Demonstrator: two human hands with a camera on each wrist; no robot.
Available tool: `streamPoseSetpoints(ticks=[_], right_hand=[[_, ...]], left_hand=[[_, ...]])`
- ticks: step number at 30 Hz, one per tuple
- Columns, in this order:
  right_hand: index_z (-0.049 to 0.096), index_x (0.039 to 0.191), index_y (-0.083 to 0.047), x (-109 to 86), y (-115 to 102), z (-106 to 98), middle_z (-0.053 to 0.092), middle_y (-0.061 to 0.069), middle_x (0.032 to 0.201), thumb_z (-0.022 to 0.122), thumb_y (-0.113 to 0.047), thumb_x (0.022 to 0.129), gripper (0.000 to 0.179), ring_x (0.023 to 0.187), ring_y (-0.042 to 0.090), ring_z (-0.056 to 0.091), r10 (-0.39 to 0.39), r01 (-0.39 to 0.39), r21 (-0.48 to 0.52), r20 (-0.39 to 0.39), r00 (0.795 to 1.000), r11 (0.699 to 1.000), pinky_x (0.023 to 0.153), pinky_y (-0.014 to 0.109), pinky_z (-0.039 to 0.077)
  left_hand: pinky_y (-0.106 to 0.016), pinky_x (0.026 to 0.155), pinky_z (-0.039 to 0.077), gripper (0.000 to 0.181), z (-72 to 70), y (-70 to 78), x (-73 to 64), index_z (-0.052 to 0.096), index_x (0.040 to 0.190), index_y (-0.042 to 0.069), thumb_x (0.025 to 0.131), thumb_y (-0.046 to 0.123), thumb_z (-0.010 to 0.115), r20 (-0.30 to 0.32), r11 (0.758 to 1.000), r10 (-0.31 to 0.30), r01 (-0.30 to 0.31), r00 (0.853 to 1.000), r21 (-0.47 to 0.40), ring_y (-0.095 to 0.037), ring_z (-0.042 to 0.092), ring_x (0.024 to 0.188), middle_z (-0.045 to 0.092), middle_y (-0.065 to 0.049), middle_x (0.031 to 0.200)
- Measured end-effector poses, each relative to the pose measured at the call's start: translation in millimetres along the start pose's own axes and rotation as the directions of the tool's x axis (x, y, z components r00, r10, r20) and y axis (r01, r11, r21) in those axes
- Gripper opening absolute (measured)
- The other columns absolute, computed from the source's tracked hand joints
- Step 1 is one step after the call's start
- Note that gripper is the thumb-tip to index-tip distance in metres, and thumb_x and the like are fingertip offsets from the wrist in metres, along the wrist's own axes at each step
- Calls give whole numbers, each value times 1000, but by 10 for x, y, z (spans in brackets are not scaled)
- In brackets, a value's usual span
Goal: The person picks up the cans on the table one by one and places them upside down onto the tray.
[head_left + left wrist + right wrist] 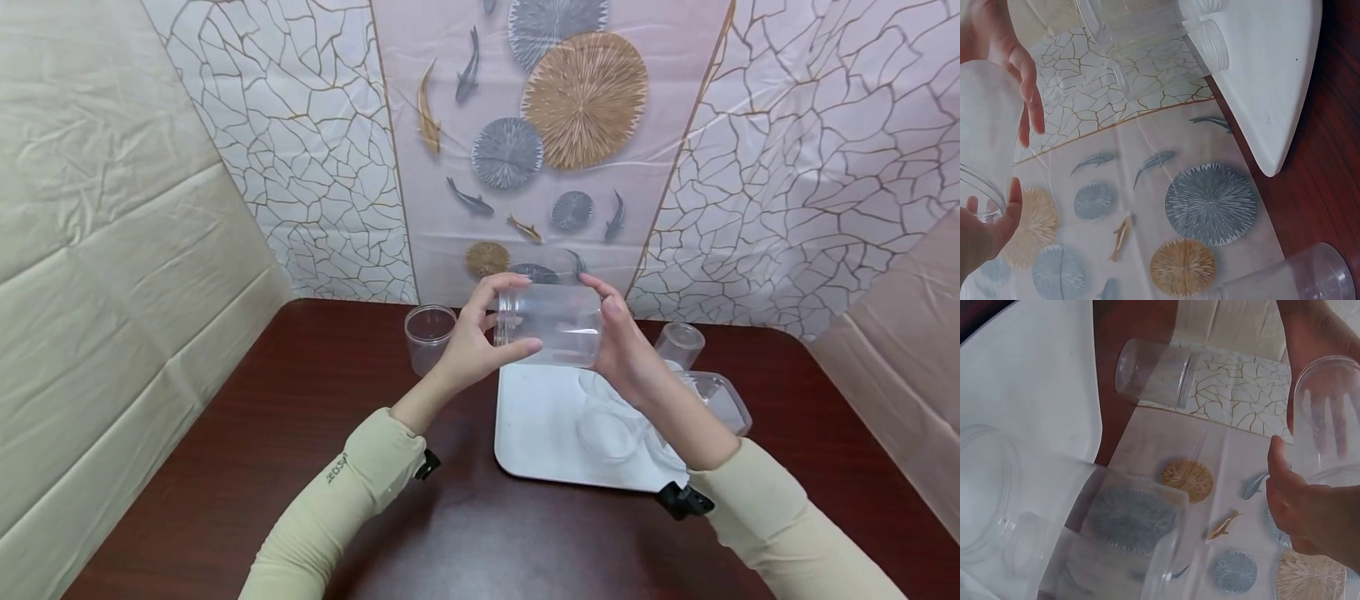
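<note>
A clear plastic jar is held on its side above the table, its threaded rim towards the left. My left hand grips the rim end, thumb in front and fingers over the top. At the jar's base end, the fingers of my right hand touch it and look mostly straight. The left wrist view shows this jar between my left hand and right hand. In the right wrist view, left-hand fingers show through the jar; the right hand is below.
On the dark table, another clear jar stands at left, open end up. A white tray bears several clear containers. At right are a rectangular clear container and a clear cup-like container. Patterned cloth hangs behind.
</note>
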State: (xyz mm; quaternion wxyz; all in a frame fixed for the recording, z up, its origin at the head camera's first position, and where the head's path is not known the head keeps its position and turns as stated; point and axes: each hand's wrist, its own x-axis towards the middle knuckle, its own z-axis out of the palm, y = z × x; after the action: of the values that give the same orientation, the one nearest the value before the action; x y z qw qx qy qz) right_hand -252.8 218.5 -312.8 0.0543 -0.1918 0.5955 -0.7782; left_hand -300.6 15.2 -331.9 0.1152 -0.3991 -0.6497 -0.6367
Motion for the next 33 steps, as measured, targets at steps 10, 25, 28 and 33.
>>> streamPoseSetpoints(ticks=[10,25,28,33], right_hand=[[27,136,-38,-1,10,90,41,1,124,50,-56,90,55,108,13,50,19,-21,-70,-37,999,997,84,32,48],[34,125,-39,-14,3,121,45,-3,118,44,-34,95,31,99,10,54,48,-54,-99,-67,997,994,79,28,50],[36,122,-38,-13,2,121,44,-3,118,44,-32,95,29,99,11,53,31,-40,-111,-75,997,993,78,28,49],[38,120,-36,-31,-2,138,44,-2,117,44,-28,95,28,99,11,53,16,-28,-120,-101,995,992,78,27,50]], left_hand=[[-37,91,50,66,30,55,5,49,127,6,69,9,80,28,994,51,-54,998,93,-16,46,120,44,-13,134],[-34,89,51,66,25,84,-19,50,124,5,66,4,82,64,987,65,-74,996,143,-17,45,120,46,-10,133],[-34,89,51,66,23,93,-13,51,124,5,66,5,82,69,985,71,-81,995,151,-17,45,120,46,-10,133],[-33,89,51,65,6,116,-14,51,123,5,65,5,82,79,983,87,-98,993,152,-18,44,122,46,-10,133]])
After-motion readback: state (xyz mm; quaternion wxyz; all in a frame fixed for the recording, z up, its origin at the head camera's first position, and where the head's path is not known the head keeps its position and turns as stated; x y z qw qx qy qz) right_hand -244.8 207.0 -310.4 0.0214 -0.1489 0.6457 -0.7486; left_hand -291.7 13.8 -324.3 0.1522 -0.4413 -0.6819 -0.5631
